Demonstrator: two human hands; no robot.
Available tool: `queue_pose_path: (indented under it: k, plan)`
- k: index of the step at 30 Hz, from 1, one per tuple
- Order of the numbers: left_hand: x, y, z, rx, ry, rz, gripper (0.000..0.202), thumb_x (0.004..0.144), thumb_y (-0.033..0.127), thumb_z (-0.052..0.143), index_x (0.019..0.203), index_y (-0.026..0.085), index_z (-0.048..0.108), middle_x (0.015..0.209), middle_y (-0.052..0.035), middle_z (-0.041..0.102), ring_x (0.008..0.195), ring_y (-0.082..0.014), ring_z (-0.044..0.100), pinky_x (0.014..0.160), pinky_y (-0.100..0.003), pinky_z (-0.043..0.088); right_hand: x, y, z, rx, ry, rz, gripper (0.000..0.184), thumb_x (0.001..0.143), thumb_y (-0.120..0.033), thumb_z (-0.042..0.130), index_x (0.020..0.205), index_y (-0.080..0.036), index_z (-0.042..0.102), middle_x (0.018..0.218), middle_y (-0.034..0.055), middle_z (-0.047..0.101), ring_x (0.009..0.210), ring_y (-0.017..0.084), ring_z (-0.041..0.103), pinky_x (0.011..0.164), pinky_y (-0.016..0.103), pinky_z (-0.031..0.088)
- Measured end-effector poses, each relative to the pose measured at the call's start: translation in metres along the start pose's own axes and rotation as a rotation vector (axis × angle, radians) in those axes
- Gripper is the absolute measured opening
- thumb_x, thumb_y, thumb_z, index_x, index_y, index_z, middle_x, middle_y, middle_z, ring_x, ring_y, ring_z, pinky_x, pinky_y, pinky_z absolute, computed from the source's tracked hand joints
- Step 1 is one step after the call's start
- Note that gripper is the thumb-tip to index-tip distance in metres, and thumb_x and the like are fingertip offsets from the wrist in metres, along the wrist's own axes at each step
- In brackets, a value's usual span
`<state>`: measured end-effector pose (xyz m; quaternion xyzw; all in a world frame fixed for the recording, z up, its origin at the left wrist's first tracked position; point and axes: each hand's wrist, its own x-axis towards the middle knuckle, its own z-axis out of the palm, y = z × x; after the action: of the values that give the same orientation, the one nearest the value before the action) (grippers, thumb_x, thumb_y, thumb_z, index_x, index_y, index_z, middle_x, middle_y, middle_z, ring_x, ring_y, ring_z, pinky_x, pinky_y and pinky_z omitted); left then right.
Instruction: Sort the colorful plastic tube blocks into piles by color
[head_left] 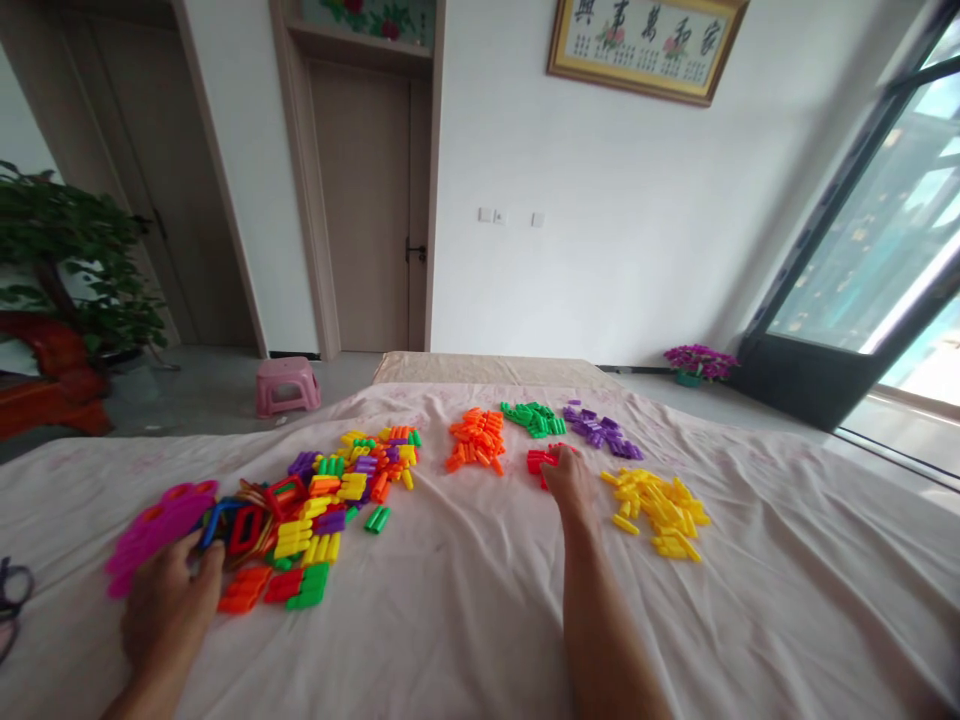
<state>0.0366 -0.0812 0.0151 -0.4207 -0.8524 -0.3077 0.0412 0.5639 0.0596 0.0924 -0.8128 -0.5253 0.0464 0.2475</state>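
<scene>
A mixed heap of coloured plastic building pieces (337,490) lies on the pale pink cloth (465,600). My left hand (169,605) rests at the heap's near left edge, fingers curled beside a blue frame piece (217,520) and a magenta flat piece (154,530). My right hand (568,482) reaches forward onto a small pile of red pieces (538,462), fingers bent down on them. Sorted piles sit around it: orange (476,440), green (534,418), purple (600,430) and yellow (660,505).
A pink stool (287,384) stands on the floor beyond the cloth, near a closed door (367,210). A leafy plant (67,260) is at the left, a flower pot (697,362) by the glass door (870,260) at the right. Dark scissors (11,590) lie at the left edge.
</scene>
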Motion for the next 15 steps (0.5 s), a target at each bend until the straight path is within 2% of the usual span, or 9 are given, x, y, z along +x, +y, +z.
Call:
queue_pose_path:
  k: [3, 7, 11, 15]
  plan:
    - [0.002, -0.001, 0.002, 0.033, -0.010, -0.022, 0.064, 0.092, 0.054, 0.032, 0.127, 0.010, 0.062, 0.118, -0.0210, 0.068, 0.110, -0.0345, 0.061, 0.090, -0.043, 0.050, -0.001, -0.006, -0.002, 0.034, 0.036, -0.023, 0.038, 0.088, -0.030, 0.056, 0.124, -0.022, 0.067, 0.127, 0.0132, 0.064, 0.108, 0.026, 0.064, 0.082, 0.033, 0.046]
    - [0.004, -0.002, 0.003, 0.021, -0.013, -0.021, 0.064, 0.092, 0.053, 0.033, 0.129, 0.009, 0.062, 0.121, -0.0216, 0.067, 0.114, -0.0352, 0.060, 0.092, -0.043, 0.050, -0.017, -0.044, 0.012, 0.180, -0.025, -0.227, 0.029, 0.090, -0.023, 0.054, 0.113, -0.022, 0.071, 0.117, 0.0075, 0.069, 0.104, 0.021, 0.065, 0.079, 0.028, 0.047]
    - [0.003, 0.000, 0.001, 0.039, -0.016, -0.027, 0.065, 0.092, 0.054, 0.032, 0.129, 0.010, 0.061, 0.121, -0.0209, 0.067, 0.113, -0.0346, 0.060, 0.089, -0.042, 0.050, -0.059, -0.092, 0.039, 0.310, -0.173, -0.569, 0.029, 0.091, -0.016, 0.050, 0.110, -0.021, 0.071, 0.109, 0.0065, 0.072, 0.097, 0.019, 0.066, 0.084, 0.027, 0.047]
    - [0.001, 0.003, -0.001, 0.053, -0.011, -0.034, 0.063, 0.092, 0.053, 0.032, 0.128, 0.011, 0.062, 0.119, -0.0193, 0.068, 0.110, -0.0331, 0.061, 0.088, -0.041, 0.050, -0.110, -0.123, 0.061, 0.289, -0.304, -0.836, 0.047, 0.091, -0.011, 0.045, 0.135, -0.024, 0.057, 0.116, 0.0073, 0.067, 0.099, 0.018, 0.065, 0.082, 0.026, 0.048]
